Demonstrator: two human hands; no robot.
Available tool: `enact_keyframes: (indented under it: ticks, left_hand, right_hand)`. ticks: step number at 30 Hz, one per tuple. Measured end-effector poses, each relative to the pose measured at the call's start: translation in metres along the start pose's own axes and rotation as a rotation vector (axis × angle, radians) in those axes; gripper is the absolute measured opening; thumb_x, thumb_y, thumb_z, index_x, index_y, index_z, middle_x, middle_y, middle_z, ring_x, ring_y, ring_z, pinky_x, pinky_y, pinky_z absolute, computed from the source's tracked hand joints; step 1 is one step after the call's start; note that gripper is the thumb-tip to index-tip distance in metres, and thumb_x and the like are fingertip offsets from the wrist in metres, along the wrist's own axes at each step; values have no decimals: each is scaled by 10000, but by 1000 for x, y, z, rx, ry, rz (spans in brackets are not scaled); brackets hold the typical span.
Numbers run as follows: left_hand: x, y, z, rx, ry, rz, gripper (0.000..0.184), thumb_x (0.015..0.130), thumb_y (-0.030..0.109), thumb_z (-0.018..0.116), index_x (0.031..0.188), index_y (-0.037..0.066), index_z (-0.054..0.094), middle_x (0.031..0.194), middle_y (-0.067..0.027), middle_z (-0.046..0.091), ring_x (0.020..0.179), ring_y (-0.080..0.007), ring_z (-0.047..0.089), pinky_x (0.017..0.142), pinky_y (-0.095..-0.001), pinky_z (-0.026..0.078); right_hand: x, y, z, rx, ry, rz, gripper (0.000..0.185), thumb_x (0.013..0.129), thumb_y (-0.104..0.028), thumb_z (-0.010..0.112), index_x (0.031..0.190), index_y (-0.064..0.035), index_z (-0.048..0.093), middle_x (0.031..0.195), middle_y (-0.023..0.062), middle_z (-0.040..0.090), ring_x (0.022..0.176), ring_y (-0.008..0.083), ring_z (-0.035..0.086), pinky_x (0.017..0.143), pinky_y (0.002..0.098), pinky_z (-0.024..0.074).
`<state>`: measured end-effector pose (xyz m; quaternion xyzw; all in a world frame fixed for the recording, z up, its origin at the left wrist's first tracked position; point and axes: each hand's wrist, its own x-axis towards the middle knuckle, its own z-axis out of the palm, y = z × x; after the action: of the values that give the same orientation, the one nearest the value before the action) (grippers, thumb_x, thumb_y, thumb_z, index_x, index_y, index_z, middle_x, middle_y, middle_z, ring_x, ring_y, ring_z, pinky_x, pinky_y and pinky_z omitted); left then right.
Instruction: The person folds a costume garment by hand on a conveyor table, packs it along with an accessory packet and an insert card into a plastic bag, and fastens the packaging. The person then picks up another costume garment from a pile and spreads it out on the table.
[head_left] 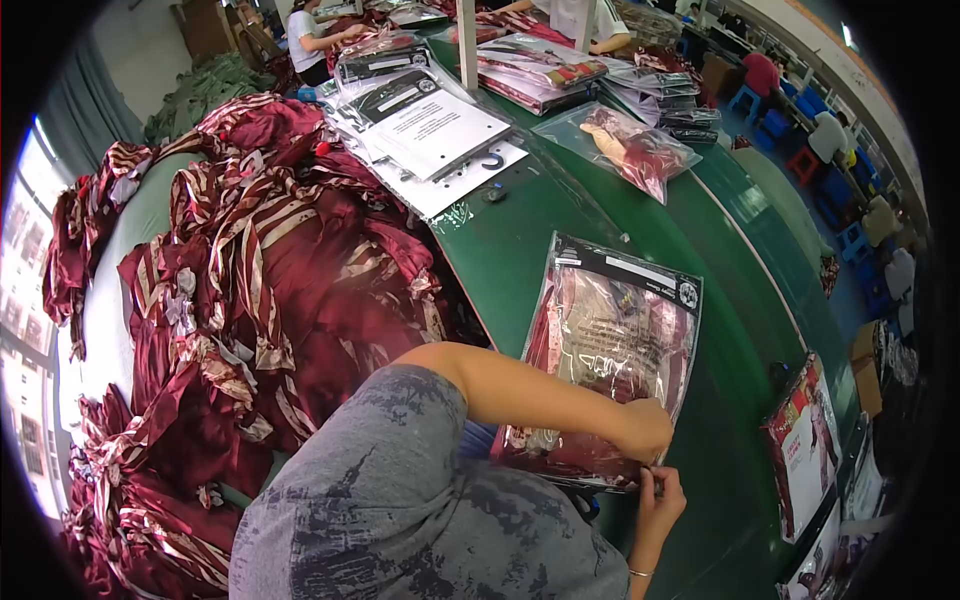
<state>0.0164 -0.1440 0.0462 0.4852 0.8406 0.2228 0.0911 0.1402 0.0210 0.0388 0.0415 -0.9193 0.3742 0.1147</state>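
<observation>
A clear plastic garment bag [612, 335] with a black printed header lies on the green table, folded maroon and beige clothing visible inside. My left hand [645, 430] reaches across the bag, its fingers closed at the lower right corner. Just below it, my right hand [662, 497], with a bracelet at the wrist, pinches the bag's edge at that same corner. The two hands are close together. What exactly lies between the left fingers is hidden by the hand.
Maroon and cream striped garments [300, 270] are heaped at the left. White printed sheets in plastic [440, 130] lie farther up the green table [520, 200]. Another bagged garment [630, 150] lies beyond, and packed bags [803, 450] sit at right. Other people work in the background.
</observation>
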Motion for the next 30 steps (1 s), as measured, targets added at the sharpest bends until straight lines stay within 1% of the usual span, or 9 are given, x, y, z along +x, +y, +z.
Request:
enact_keyframes:
  ticks: [3, 12, 14, 16, 17, 19, 21, 24, 30]
  left_hand:
    - [-4, -8, -5, -266, -11, -2, 192, 710, 258, 685, 616, 95, 723, 600, -96, 656, 590, -311, 652, 567, -448, 481]
    - [-5, -21, 21, -271, 103, 89, 171, 744, 230, 647, 696, 82, 719, 767, -120, 693, 715, -327, 677, 633, -438, 520]
    - [-10, -20, 19, -310, 150, 103, 201, 770, 240, 639, 694, 67, 705, 780, -133, 687, 731, -337, 680, 652, -440, 527]
    - [-13, -14, 14, -343, 168, 77, 275, 820, 283, 633, 694, 48, 700, 787, -149, 684, 736, -349, 678, 666, -441, 529]
    - [-13, -13, 9, -324, 148, 45, 324, 851, 320, 632, 703, 41, 705, 793, -156, 685, 739, -354, 677, 672, -440, 530]
    - [-15, -1, -18, -298, -155, -53, 536, 824, 561, 680, 746, 33, 726, 794, -159, 691, 744, -362, 676, 679, -435, 526]
    - [-13, 2, -20, -130, -198, 16, 492, 764, 534, 742, 752, 43, 725, 790, -146, 690, 754, -349, 679, 687, -428, 526]
    - [-11, -12, 0, -220, -134, 11, 307, 707, 350, 814, 799, 71, 724, 790, -110, 686, 756, -322, 682, 689, -408, 527]
    - [-12, -12, -6, -259, -78, 16, 195, 693, 254, 804, 768, 90, 727, 768, -91, 695, 735, -291, 685, 679, -402, 523]
  right_hand:
    - [2, -2, 3, 175, 6, 114, 159, 826, -42, 786, 866, -8, 636, 779, 93, 677, 667, 175, 624, 646, 313, 495]
    - [10, -7, 4, 147, -33, 108, 191, 842, -29, 778, 869, 1, 591, 731, 36, 610, 695, 66, 547, 632, 245, 473]
    - [11, -8, 6, 185, -9, 126, 197, 835, -58, 792, 865, -8, 604, 697, 37, 601, 675, 68, 539, 612, 259, 468]
    - [13, -6, 1, 124, -60, 125, 204, 818, -130, 811, 871, -33, 640, 741, 116, 691, 645, 206, 681, 605, 323, 508]
    - [12, -6, -2, 105, -68, 146, 202, 819, -137, 807, 871, -33, 642, 749, 120, 695, 653, 224, 687, 610, 329, 512]
    - [10, -13, -1, 79, -84, 180, 199, 820, -151, 800, 872, -34, 648, 766, 128, 702, 668, 259, 699, 620, 343, 521]
    - [12, -12, 3, 119, -61, 146, 181, 820, -138, 788, 871, -35, 648, 774, 129, 707, 682, 269, 704, 623, 349, 524]
    - [8, -7, 4, 180, -81, 155, 164, 820, -126, 778, 871, -37, 650, 781, 122, 706, 697, 270, 705, 623, 355, 524]
    - [9, -2, -3, 211, -176, 80, 127, 850, -87, 735, 916, -33, 641, 851, 121, 695, 770, 268, 678, 676, 359, 514]
